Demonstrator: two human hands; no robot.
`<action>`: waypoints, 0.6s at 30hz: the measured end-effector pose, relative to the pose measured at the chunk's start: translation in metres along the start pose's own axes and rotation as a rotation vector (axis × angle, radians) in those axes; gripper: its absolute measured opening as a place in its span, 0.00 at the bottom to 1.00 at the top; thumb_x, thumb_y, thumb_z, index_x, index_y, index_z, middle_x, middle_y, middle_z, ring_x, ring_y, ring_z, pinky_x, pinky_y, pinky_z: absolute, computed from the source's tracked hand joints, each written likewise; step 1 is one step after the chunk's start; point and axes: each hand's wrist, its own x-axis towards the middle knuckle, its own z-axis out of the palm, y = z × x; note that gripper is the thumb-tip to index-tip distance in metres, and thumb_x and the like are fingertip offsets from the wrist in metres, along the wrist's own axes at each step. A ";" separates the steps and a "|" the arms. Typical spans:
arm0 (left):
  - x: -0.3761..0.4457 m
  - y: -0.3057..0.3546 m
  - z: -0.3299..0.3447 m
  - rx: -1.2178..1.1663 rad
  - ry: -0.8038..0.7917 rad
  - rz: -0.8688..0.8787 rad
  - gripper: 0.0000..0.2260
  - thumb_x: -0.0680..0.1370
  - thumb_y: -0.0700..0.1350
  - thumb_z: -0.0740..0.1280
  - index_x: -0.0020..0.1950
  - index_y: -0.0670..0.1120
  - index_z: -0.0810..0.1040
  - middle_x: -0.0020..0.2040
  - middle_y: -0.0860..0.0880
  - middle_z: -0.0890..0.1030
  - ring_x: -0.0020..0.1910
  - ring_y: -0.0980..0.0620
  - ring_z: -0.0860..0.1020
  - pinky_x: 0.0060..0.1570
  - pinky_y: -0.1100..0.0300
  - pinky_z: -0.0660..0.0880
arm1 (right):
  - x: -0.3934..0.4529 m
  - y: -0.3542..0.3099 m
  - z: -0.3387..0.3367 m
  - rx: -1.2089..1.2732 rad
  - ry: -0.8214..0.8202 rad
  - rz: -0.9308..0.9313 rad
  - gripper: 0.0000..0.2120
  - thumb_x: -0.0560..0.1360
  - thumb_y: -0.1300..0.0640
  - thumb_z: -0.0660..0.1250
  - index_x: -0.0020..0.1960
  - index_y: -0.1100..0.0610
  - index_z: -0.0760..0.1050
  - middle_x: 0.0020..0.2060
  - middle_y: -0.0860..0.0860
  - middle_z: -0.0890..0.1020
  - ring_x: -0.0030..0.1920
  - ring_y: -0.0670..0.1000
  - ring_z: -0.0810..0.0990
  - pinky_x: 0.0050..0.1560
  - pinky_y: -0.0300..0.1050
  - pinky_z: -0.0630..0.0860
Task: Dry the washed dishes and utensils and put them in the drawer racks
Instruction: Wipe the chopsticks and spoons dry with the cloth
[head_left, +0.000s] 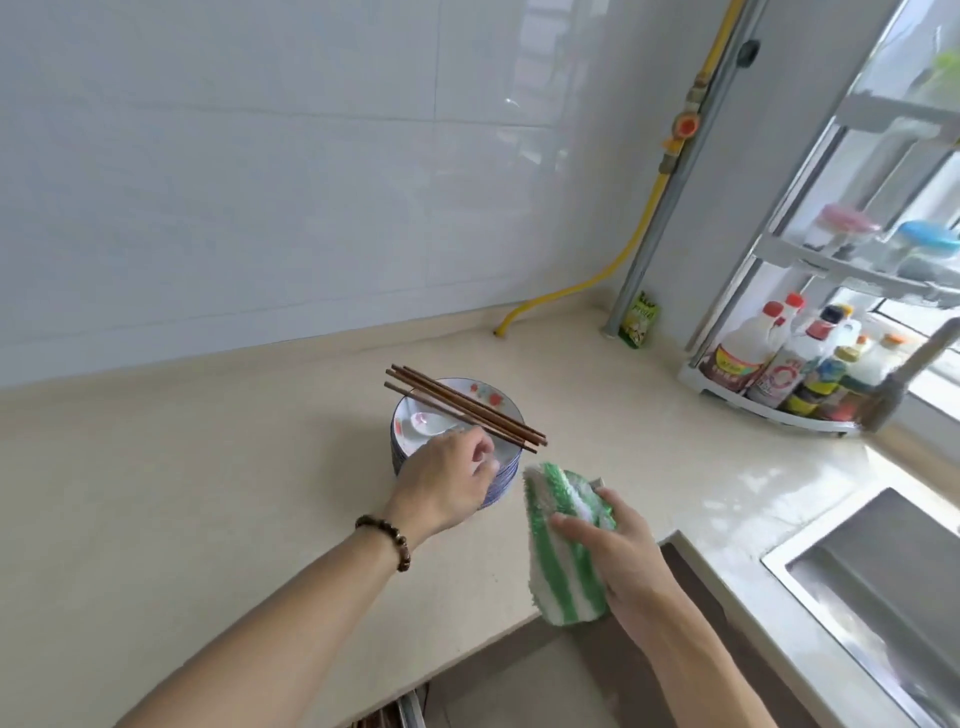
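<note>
A stack of white plates (506, 410) with blue rims and red flowers stands on the beige counter (208, 493). Several brown chopsticks (467, 408) lie across the top plate, and a white spoon (428, 425) rests in it. My left hand (449, 480), with a bead bracelet on the wrist, is at the near rim of the stack, its fingers pinched at the spoon's handle end. My right hand (618, 551) holds a green and white striped cloth (563, 551) just right of the plates.
A steel sink (872, 587) lies at the right with a tap (914, 374) above it. A white corner rack (779, 410) holds several sauce bottles. A yellow gas hose (644, 208) runs down the tiled wall. A drawer rack edge (410, 709) shows below the counter.
</note>
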 end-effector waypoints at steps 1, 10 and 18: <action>0.012 -0.007 -0.001 0.121 -0.016 0.041 0.09 0.81 0.47 0.62 0.59 0.47 0.77 0.57 0.49 0.80 0.60 0.48 0.76 0.56 0.53 0.74 | 0.005 -0.003 -0.001 -0.017 0.020 -0.004 0.18 0.72 0.64 0.76 0.55 0.48 0.75 0.45 0.54 0.87 0.44 0.58 0.87 0.52 0.60 0.83; 0.093 -0.054 0.025 0.642 -0.271 0.229 0.24 0.82 0.43 0.59 0.78 0.46 0.62 0.78 0.44 0.64 0.78 0.45 0.60 0.76 0.46 0.57 | 0.058 -0.014 -0.003 -0.049 0.129 0.016 0.20 0.73 0.61 0.76 0.59 0.49 0.74 0.51 0.56 0.84 0.47 0.58 0.86 0.50 0.58 0.83; 0.096 -0.075 0.031 0.610 -0.096 0.315 0.21 0.79 0.41 0.63 0.73 0.48 0.68 0.63 0.46 0.74 0.61 0.46 0.72 0.58 0.52 0.70 | 0.074 -0.003 0.001 -0.005 0.133 0.042 0.24 0.72 0.62 0.76 0.66 0.54 0.73 0.52 0.57 0.84 0.47 0.59 0.86 0.48 0.55 0.83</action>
